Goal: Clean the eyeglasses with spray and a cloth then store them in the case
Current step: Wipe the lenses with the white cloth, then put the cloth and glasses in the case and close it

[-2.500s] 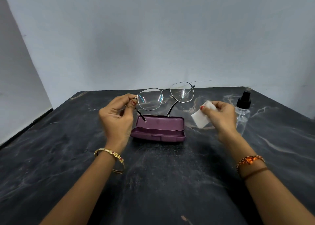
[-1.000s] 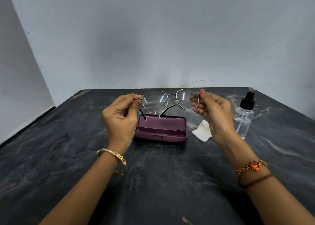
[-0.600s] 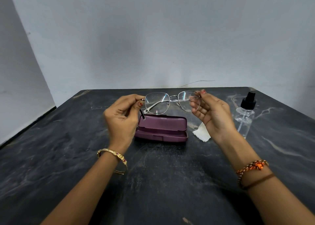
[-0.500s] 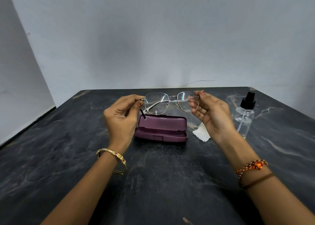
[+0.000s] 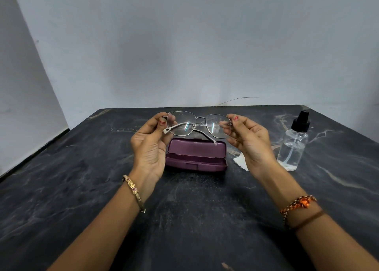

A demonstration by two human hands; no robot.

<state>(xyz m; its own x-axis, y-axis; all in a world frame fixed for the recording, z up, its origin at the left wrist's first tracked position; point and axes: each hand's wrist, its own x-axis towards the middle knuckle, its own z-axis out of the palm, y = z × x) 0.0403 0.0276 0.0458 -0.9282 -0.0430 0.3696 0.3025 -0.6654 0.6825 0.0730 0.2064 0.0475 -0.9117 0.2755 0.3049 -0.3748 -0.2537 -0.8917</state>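
The left hand and right hand each pinch one end of the eyeglasses, held level, long axis left to right, above the open purple case near the far edge of a dark marbled desk against a pale wall.

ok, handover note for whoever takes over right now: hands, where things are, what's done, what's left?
Left hand: pinching the left end of the thin metal-framed clear-lens eyeglasses.
Right hand: pinching the right end. Glasses are held in the air above the case, with both temples folding in behind the lenses.
Purple hard-shell glasses case: open on the black marble-look table, lid up, empty.
White cleaning cloth: on the table right of the case, partly hidden by the right hand.
Clear spray bottle with black nozzle: upright at far right.
Done: apparently the cleaning, since the cloth is set down.
Left: finish folding, lay glasses in case, close lid.
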